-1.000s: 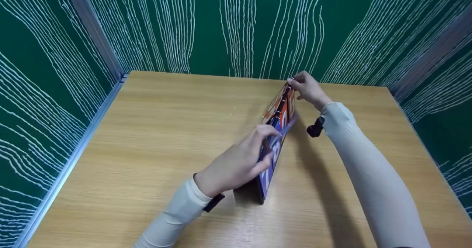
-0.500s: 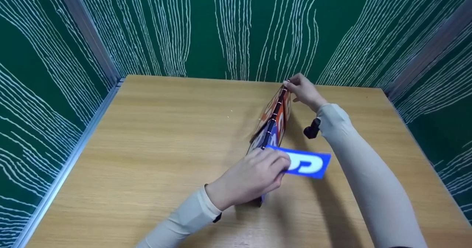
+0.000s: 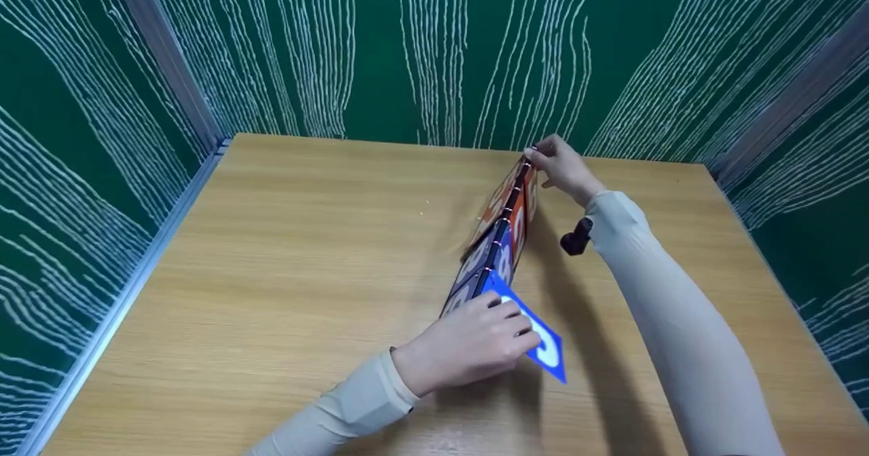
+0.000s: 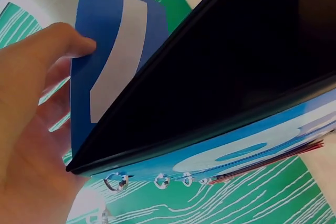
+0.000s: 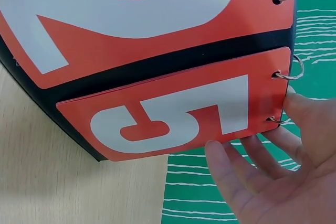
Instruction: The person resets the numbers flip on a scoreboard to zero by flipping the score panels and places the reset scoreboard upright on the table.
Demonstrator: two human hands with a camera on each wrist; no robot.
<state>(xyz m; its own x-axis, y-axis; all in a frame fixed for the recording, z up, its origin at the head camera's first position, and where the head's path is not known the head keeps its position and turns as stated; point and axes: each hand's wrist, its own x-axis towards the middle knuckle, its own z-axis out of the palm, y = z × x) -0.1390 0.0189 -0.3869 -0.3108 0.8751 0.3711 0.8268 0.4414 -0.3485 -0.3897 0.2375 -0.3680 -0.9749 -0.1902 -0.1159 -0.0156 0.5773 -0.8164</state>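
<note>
Standing black scoreboard, white-numbered red cards, left fingers pinching blue card, right fingers pinching scoreboard

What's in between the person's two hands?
The flip scoreboard: its ringed top edge runs between the left hand and right hand, with red cards toward the right hand and blue cards toward the left. The head view shows this.

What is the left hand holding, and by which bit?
A blue number card: the left hand pinches it by one side edge.
</note>
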